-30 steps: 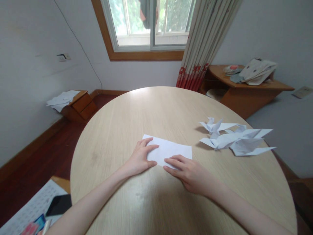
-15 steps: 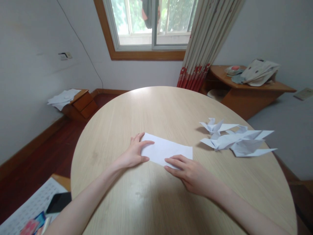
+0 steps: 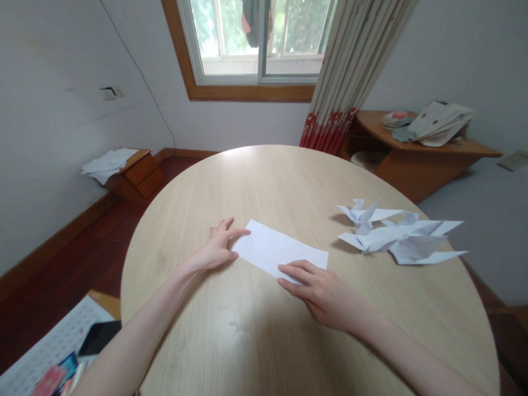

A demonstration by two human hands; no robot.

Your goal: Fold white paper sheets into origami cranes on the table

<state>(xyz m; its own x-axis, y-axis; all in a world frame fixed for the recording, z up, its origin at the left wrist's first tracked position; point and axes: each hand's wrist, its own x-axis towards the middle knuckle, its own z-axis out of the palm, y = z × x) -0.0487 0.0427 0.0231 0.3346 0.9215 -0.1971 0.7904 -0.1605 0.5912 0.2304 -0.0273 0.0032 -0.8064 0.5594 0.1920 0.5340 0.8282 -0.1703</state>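
A white rectangular sheet of paper (image 3: pixel 280 245) lies flat on the round wooden table (image 3: pixel 239 341), slanting down to the right. At its left end is my left hand (image 3: pixel 218 245), fingers spread, with one fingertip resting on the paper's upper left part and the thumb by its lower left corner. My right hand (image 3: pixel 317 289) lies flat across the lower right part of the paper, fingers extended and pointing left. Part of the paper's lower right edge is hidden under that hand.
Several folded white paper birds (image 3: pixel 400 236) stand on the table's right side. At lower left, a black phone (image 3: pixel 99 338) and a printed sheet (image 3: pixel 45 346) lie beside the table. A wooden desk (image 3: pixel 433 157) with a cloth bag (image 3: pixel 441 124) stands at back right.
My left hand has slid left and slightly up, off most of the paper's left end. The paper has turned slightly clockwise. My right hand has stayed in place.
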